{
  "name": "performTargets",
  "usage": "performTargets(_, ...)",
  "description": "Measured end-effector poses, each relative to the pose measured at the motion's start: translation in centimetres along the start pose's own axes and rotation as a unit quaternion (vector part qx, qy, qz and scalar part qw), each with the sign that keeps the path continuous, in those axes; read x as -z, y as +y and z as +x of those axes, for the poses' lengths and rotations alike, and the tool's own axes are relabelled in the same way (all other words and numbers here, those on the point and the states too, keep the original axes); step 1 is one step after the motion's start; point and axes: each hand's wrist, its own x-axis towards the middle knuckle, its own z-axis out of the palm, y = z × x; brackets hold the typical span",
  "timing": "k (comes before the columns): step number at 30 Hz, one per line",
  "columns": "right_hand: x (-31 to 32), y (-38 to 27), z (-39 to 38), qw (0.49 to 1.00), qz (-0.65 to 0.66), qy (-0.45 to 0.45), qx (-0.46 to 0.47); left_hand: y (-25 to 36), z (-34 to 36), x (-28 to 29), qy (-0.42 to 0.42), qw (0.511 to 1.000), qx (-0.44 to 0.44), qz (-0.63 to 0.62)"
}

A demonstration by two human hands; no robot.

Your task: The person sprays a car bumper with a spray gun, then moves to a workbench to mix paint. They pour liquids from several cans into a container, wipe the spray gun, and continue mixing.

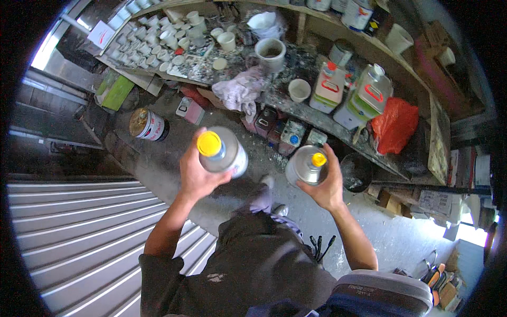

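Near the one long table [277, 87] across the top of the frame, both cans are best carried upright and clear of its edge, fingers wrapped firmly, since smooth bodies could slip. The hands are well apart: mid-frame, the left hand [194, 177] is clamped around the larger-looking can [231, 154], slightly blurred; right of centre, the right hand [329, 187] is clamped around the smaller-looking can [302, 168].

Counts, descending: two red-handled jugs [364, 100], upper right; one paint bucket [154, 128], left; two held cans; two yellow caps [209, 143]; pale cups [168, 38], upper left, too crowded to count.
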Motion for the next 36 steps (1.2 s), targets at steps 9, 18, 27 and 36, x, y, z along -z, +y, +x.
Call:
performTargets(9,-19.8,-4.9,15.3,0.998,-0.047,-0.022,0.041,-18.0,-2.4,9.3,0.051,0.996,0.068,-0.012)
performTargets(18,-36.3,-2.8,36.7,0.975,-0.147,0.164,0.003,-28.9,4.8,21.0,0.03,0.99,0.133,0.043)
performTargets(27,-42.4,4.1,43.0,0.967,-0.121,0.179,-0.131,-36.1,15.2,21.4,-0.011,0.983,0.181,0.024)
performTargets(36,-42.6,-15.1,37.4,0.992,0.049,-0.109,0.048,-37.3,27.7,16.0,-0.069,0.971,0.161,-0.161)
